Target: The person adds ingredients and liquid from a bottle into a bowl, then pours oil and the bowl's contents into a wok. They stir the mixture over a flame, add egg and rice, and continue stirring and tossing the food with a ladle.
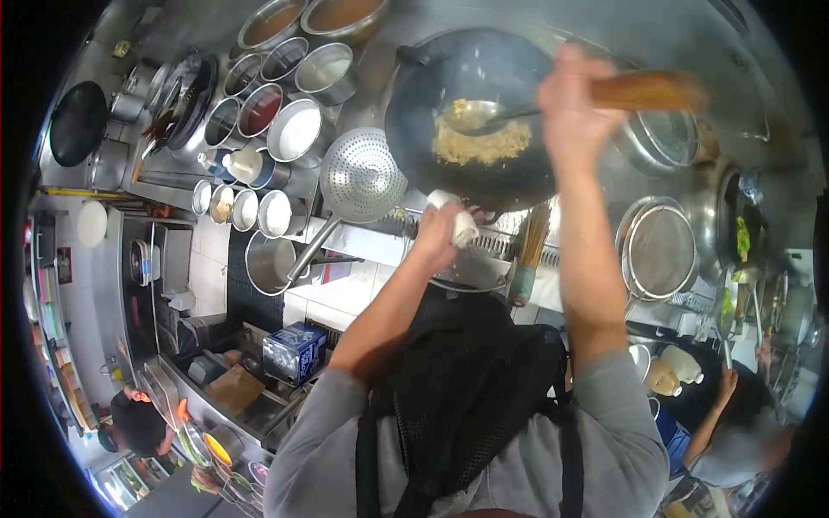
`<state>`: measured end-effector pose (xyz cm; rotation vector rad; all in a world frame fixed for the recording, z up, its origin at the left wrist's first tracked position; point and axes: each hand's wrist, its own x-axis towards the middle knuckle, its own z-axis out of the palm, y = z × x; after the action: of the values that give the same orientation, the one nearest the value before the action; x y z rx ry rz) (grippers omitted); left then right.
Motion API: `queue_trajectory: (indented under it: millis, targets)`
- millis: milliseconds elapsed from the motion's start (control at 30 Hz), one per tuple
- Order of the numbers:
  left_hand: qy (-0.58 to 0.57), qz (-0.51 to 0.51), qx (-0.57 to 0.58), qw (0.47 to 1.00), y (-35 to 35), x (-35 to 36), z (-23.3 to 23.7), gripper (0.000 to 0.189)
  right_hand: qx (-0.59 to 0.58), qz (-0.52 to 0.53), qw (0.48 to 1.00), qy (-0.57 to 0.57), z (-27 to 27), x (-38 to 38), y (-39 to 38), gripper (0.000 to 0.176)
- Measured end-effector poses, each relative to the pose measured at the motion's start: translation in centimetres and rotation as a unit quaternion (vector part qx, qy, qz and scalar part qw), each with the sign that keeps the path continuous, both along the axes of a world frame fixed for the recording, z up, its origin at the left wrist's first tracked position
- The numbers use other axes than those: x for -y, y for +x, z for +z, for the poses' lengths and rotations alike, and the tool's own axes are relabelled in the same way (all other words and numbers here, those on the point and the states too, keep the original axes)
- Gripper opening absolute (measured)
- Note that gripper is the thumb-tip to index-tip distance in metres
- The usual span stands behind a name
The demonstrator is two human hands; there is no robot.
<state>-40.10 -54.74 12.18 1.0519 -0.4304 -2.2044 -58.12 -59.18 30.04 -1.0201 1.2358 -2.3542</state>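
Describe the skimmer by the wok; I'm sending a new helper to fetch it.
Find the big black wok holding fried rice. Just left of it lies the skimmer, a shallow steel disc. Unlike the plain round pots beside it, it is dotted with holes and has a long handle.

In the upper left of your frame you see a cluster of steel seasoning bowls (pixel 259 108), with a perforated skimmer (pixel 363 173) just right of them. A blue box (pixel 294 352) sits lower left of centre, and a round mesh strainer (pixel 661 250) lies at the right.
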Motion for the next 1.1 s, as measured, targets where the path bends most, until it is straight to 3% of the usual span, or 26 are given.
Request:
queue_trajectory:
  millis: [100, 133, 200, 267, 300, 400, 500, 533, 600, 633, 733, 800, 867, 967, 1067, 1100]
  targets:
    - [-0.037, -0.021, 0.023, 0.999, -1.2, 1.3, -2.5, 0.023, -0.064, 0.037, 0.993, 0.089, -8.5, 5.1, 0.5, 0.035]
    - [-0.033, -0.023, 0.023, 0.999, -1.2, 1.7, -2.7, 0.023, -0.063, 0.035, 0.993, 0.094, -8.4, 4.6, 0.7, 0.035]
    - [-0.056, -0.031, 0.029, 0.998, -1.3, 2.3, -2.8, 0.023, -0.262, 0.016, 0.943, 0.204, -7.4, 1.8, 1.8, 0.032]
    - [-0.062, -0.037, 0.037, 0.997, -1.3, 3.1, -3.2, 0.023, -0.293, -0.048, 0.948, 0.115, -8.2, 1.9, 2.4, 0.034]
    - [-0.070, -0.050, 0.049, 0.995, -1.1, 3.0, -3.3, 0.023, -0.309, -0.068, 0.917, 0.242, -7.9, 2.2, 1.6, 0.037]
    - [-0.049, -0.034, 0.060, 0.996, -1.2, 3.7, -3.8, 0.022, -0.145, 0.066, 0.971, 0.180, -4.7, 2.2, 1.3, 0.033]
    - [-0.046, -0.081, 0.049, 0.994, -0.7, 4.7, -4.6, 0.030, -0.237, -0.027, 0.964, 0.117, -9.2, -0.4, 1.8, 0.028]
    - [-0.041, -0.097, 0.058, 0.993, -0.7, 4.7, -5.4, 0.031, -0.212, -0.064, 0.969, 0.109, -10.7, 0.8, 0.9, 0.029]
    - [-0.062, -0.127, 0.064, 0.988, -0.5, 5.1, -6.2, 0.031, -0.055, 0.020, 0.986, 0.154, -6.5, 2.7, -1.1, 0.036]
    - [-0.050, -0.109, 0.076, 0.990, -0.5, 5.1, -5.6, 0.030, 0.004, 0.061, 0.992, 0.109, -4.1, 2.5, -0.5, 0.035]
    - [-0.057, -0.082, 0.071, 0.992, -0.2, 5.6, -6.4, 0.028, -0.059, -0.046, 0.994, 0.074, -6.5, 0.9, 2.4, 0.035]
    - [-0.037, -0.149, 0.099, 0.983, 0.2, 6.0, -6.6, 0.033, -0.085, -0.047, 0.994, 0.048, -8.2, 2.4, 0.5, 0.035]
    - [-0.049, -0.136, 0.081, 0.986, -0.1, 6.3, -6.2, 0.034, -0.024, -0.064, 0.993, 0.101, -5.3, 4.0, -1.9, 0.035]
    - [-0.053, -0.118, 0.056, 0.990, 0.4, 6.4, -6.1, 0.038, -0.013, -0.131, 0.990, 0.047, -2.2, 4.2, -4.6, 0.035]
    - [-0.024, -0.168, 0.112, 0.979, 0.5, 6.7, -7.8, 0.041, -0.111, -0.206, 0.972, 0.026, -7.2, 6.2, -5.9, 0.035]
    - [-0.029, -0.167, 0.109, 0.979, 0.3, 7.0, -7.6, 0.041, -0.032, -0.107, 0.994, -0.007, -8.2, 6.6, -4.7, 0.035]
